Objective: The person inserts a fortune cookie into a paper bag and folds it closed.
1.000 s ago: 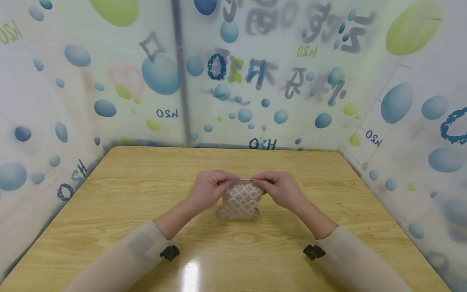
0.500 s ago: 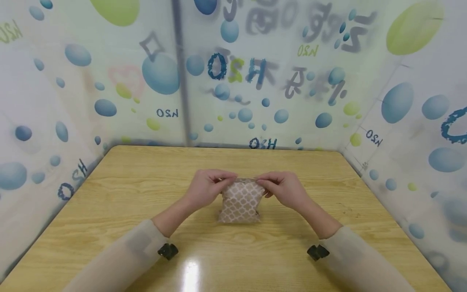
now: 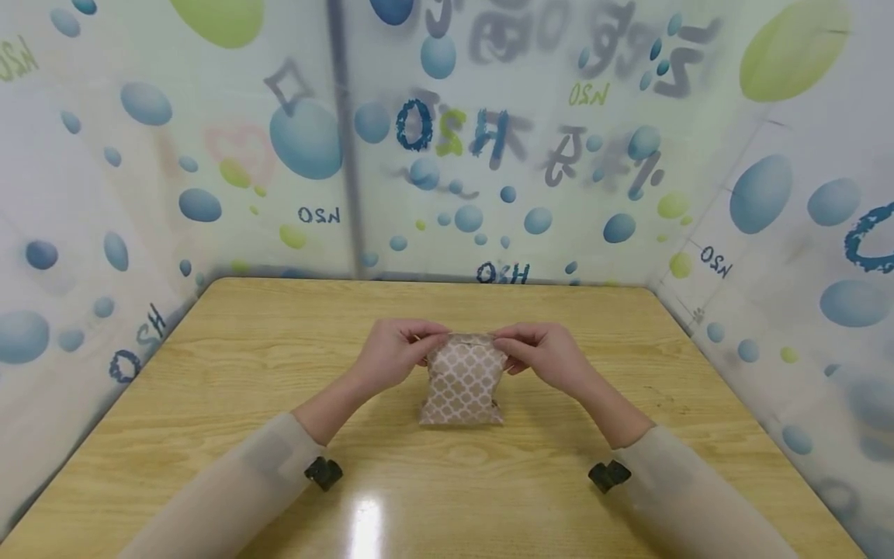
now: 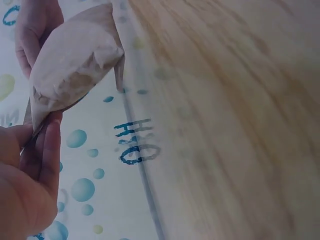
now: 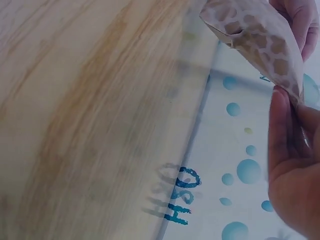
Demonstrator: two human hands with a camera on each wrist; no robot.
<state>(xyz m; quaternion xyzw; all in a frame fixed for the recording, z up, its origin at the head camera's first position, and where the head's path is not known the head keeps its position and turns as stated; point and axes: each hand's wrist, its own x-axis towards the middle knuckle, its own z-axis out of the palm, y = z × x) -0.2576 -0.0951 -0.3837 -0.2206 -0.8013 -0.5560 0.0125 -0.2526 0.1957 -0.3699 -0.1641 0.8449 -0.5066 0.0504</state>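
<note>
A small, puffed-out pouch (image 3: 464,382) with a brown and white lattice pattern is held up at the middle of the table. My left hand (image 3: 394,353) pinches its upper left corner between thumb and fingers. At the upper right corner, my right hand (image 3: 545,355) pinches it the same way. In the left wrist view the pouch (image 4: 75,55) bulges out above the left hand (image 4: 30,175). The right wrist view has the patterned side of the pouch (image 5: 257,37) over the right hand (image 5: 295,160). Its lower edge hangs close over the wood.
The wooden table (image 3: 209,373) spreads around both arms. Behind it and at both sides stand pale curtain walls (image 3: 559,248) printed with bubbles and lettering. A dark wrist device (image 3: 323,473) sits by the left cuff, another wrist device (image 3: 609,476) by the right.
Both hands have drawn slightly apart and the pouch's top edge is spread wider. Its top has tilted up a little, so more of the patterned face shows.
</note>
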